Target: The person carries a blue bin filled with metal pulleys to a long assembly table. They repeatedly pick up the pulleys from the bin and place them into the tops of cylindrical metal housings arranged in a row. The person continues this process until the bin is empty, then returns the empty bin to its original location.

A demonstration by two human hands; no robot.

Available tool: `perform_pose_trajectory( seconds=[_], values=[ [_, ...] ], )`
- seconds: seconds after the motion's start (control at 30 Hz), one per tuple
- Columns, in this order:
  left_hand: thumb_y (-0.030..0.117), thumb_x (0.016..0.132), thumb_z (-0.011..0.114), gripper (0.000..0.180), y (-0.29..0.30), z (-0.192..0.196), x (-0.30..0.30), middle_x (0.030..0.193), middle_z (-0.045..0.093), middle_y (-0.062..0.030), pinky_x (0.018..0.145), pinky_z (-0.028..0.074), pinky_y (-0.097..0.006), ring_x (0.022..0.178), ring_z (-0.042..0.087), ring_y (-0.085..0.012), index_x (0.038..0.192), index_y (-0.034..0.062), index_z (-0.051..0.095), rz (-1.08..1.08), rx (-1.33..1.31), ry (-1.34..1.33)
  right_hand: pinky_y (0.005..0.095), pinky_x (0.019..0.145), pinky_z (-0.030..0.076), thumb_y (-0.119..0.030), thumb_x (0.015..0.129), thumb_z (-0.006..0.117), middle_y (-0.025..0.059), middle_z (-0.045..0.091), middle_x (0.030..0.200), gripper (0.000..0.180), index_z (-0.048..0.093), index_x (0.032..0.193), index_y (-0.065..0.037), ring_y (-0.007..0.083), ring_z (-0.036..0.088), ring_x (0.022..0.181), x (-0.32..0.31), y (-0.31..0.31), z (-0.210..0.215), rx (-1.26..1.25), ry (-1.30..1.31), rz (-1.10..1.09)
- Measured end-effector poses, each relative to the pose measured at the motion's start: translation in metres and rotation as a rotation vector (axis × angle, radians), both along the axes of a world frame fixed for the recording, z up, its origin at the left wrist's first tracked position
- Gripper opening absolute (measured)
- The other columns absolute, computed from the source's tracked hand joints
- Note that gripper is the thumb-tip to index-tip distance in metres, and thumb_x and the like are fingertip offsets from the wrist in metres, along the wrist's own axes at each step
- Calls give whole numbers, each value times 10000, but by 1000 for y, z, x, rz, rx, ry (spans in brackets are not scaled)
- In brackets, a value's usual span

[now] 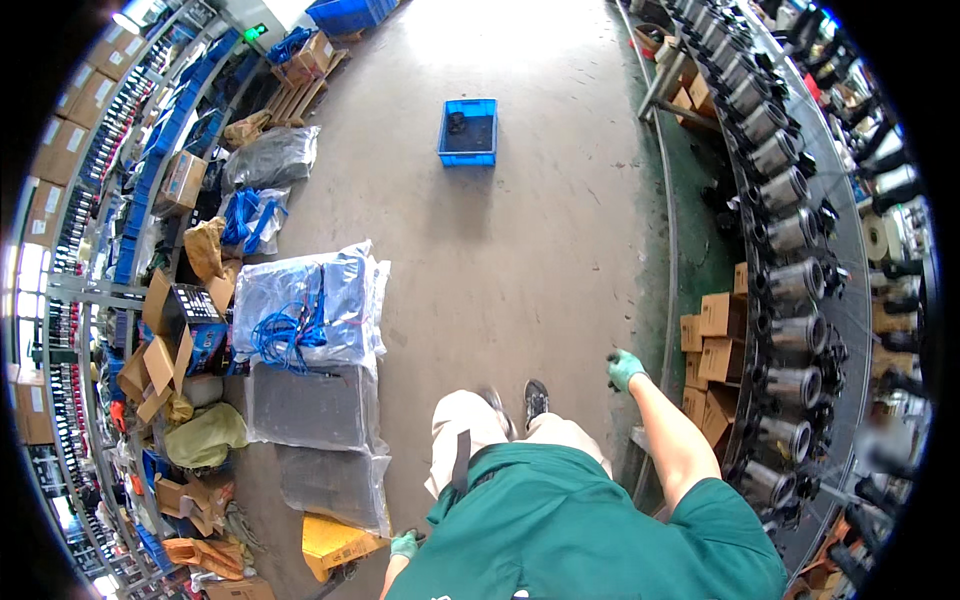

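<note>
I stand on a concrete floor and look down at my green shirt and light trousers. My right hand (625,368), in a green glove, is stretched forward at my right side, closed on a small dark object I cannot make out. It hangs close to stacked cardboard boxes (715,335). My left hand (404,545), also in a green glove, is low at my left side with the fingers curled; something small and dark shows at it. It is next to a yellow pallet truck (335,545).
Plastic-wrapped bundles (315,305) and dark wrapped stacks (315,410) lie to my left. A blue crate (468,131) sits on the floor ahead. A long line of metal cylinder parts (790,290) runs along the right. Shelving with boxes (95,180) fills the left.
</note>
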State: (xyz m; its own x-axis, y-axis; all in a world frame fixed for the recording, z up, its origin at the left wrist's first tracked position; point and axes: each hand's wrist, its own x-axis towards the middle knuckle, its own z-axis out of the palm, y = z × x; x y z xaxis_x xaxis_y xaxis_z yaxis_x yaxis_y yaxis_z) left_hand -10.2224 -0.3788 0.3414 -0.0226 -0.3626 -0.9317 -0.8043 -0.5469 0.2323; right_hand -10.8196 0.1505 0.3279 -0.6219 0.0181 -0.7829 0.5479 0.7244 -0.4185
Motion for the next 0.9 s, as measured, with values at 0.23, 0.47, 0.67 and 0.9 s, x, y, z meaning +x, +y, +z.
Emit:
perform_pose_trajectory(
  seconds=[0.23,0.47,0.67,0.9],
  values=[
    [143,1018,522,316,-78,20,-331,1064,666,-183,686,608,-475,843,711,-343,1320,53,535,-66,-3,25,368,608,581,-106,937,563,159,718,970,369,623,1299,-72,229,717,700,-232,-125,55,-5,22,-42],
    [160,1002,562,296,-264,23,-716,952,683,-81,600,542,-354,725,647,-189,1276,62,619,-543,-204,148,400,555,584,-118,959,567,164,697,992,310,624,1252,-34,283,706,666,-356,-146,11,108,-175,-231],
    [154,1029,540,325,-365,51,-1008,1078,693,-121,655,568,-321,812,686,-195,1328,39,597,-534,-240,285,404,616,607,-185,1019,537,141,682,1008,299,590,1271,-34,266,691,708,-535,-239,-11,-78,-213,-551],
    [147,1027,567,356,-372,15,-1321,1121,696,-139,757,598,-332,876,698,-200,1357,14,576,-542,-119,393,389,698,598,-275,1041,537,127,678,1002,350,592,1271,-16,229,675,793,-768,-381,-160,-221,-258,-642]
  ],
)
